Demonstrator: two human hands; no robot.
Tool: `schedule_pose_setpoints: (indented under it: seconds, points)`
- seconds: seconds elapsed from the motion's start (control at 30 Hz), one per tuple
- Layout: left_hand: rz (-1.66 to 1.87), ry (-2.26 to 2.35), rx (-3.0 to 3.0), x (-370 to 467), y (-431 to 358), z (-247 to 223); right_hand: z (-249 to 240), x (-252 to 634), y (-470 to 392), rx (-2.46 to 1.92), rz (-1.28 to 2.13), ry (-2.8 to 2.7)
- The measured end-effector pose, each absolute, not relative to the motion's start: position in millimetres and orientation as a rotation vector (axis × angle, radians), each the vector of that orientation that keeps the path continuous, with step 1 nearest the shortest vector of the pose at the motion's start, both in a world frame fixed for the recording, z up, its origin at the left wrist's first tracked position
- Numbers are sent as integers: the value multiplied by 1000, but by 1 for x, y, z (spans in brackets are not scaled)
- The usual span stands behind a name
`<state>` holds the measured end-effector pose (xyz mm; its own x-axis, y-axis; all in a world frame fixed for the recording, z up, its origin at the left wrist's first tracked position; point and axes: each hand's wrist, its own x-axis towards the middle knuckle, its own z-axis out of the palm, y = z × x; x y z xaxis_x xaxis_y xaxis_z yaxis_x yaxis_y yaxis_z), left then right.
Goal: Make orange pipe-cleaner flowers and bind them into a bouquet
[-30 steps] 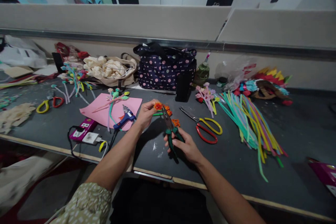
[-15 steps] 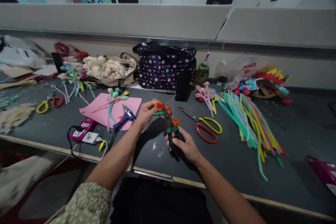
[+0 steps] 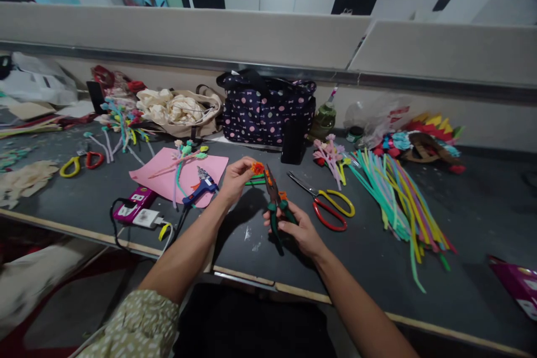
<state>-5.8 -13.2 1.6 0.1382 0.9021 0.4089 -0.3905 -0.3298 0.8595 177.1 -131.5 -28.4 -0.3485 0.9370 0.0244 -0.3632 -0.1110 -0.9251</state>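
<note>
Between its fingertips my left hand (image 3: 235,179) pinches a small orange flower piece (image 3: 257,168). My right hand (image 3: 300,230) is wrapped round the dark green handles of long-nose pliers (image 3: 274,201). The plier jaws point up and away, close to the right side of the orange piece; whether they touch it is too small to tell. More orange pieces (image 3: 283,196) lie beside and behind the pliers. Green stems (image 3: 255,180) rest on the table behind my left fingertips.
Scissors (image 3: 329,201) and pipe cleaners (image 3: 392,196) lie at the right. On the left are a glue gun (image 3: 201,187), pink paper (image 3: 149,170) and a power strip (image 3: 136,207). Behind stand a dotted bag (image 3: 262,112), a phone (image 3: 292,142) and a green bottle (image 3: 325,117).
The plier tips have moved slightly right, away from the orange piece in my left hand. The whole view has shifted a little.
</note>
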Motion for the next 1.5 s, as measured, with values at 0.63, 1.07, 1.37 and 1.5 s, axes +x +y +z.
schedule_pose_setpoints:
  seconds: [0.63,1.07,1.37,1.5]
  points:
    - [1497,550,756,-16,3,-6,-33,193,-121,-1220,1032,-1730]
    - [1512,597,602,-25,20,-24,-31,190,-132,-1427,151,-2443]
    - [1406,582,676,-22,24,-29,-32,193,-165,-1384,109,-2536]
    - [1373,590,673,-22,23,-30,-36,196,-180,-1349,190,-2475]
